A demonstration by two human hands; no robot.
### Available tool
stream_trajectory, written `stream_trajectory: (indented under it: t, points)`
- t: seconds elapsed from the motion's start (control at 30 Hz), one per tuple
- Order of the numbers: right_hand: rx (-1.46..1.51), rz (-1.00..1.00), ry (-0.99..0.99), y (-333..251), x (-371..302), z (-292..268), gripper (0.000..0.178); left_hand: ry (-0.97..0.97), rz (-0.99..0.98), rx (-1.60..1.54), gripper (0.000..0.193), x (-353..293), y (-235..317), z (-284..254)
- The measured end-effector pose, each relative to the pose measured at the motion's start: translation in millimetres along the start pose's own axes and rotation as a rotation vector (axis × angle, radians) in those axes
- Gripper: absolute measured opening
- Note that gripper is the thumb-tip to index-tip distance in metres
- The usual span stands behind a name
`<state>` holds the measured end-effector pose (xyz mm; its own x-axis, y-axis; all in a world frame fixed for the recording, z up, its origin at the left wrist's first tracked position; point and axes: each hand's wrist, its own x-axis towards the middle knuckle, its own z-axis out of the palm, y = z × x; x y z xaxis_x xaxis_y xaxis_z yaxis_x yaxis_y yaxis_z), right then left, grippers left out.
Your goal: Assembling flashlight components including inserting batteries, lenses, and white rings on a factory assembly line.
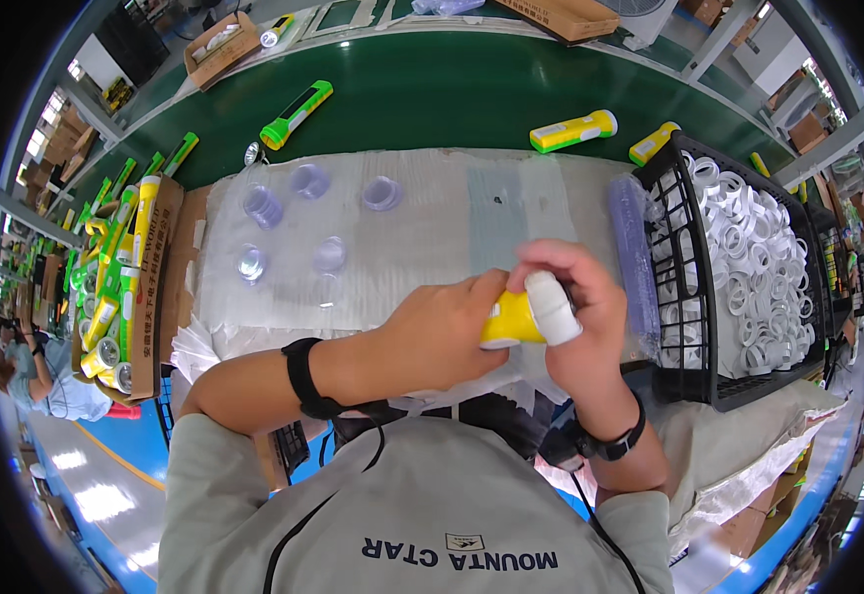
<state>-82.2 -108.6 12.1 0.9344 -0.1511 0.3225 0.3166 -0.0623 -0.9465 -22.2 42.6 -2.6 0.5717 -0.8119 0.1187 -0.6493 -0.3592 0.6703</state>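
Above the near edge of the worktable, my left hand (452, 322) is wrapped round the yellow body of a flashlight (514, 319). My right hand (595, 332) grips its wide white head end (554, 309), the fingers curled over the rim. My palms hide much of the flashlight. To the left of my hands, several clear plastic cup-shaped pieces (331, 255) stand on the covered tabletop (422, 247). A small reflector-like silver piece (253, 153) lies at the far left corner of that cover.
A black crate (714, 366) full of white rings (749, 267) stands at the right, beside a roll of purplish plastic (632, 257). At the left is a cardboard box (160, 287) of flashlights. Yellow and green flashlights (573, 131) lie on the green conveyor belt (422, 89) beyond.
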Motion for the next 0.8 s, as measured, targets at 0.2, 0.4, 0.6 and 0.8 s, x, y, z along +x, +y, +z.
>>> stream_trajectory:
  t: [0.2, 0.4, 0.6, 0.8]
  points:
    - [0.013, -0.22, -0.126, -0.9, 10.6, -10.0, 0.03, -0.134, -0.121, -0.443, 0.051, 1.8, 17.2, -5.9]
    - [-0.064, -0.42, -0.309, -23.6, -0.3, -15.7, 0.025, -0.448, -0.223, -0.762, 0.061, -9.4, 29.4, -19.6]
    - [-0.14, -0.624, -0.515, -63.2, -17.6, -15.2, 0.004, -0.621, 0.069, -0.854, 0.051, -25.0, 44.6, -20.3]
    - [-0.143, -1.009, -0.592, -64.5, -23.6, -22.7, 0.014, -1.002, 0.355, -1.003, 0.041, -11.6, 63.2, -2.2]
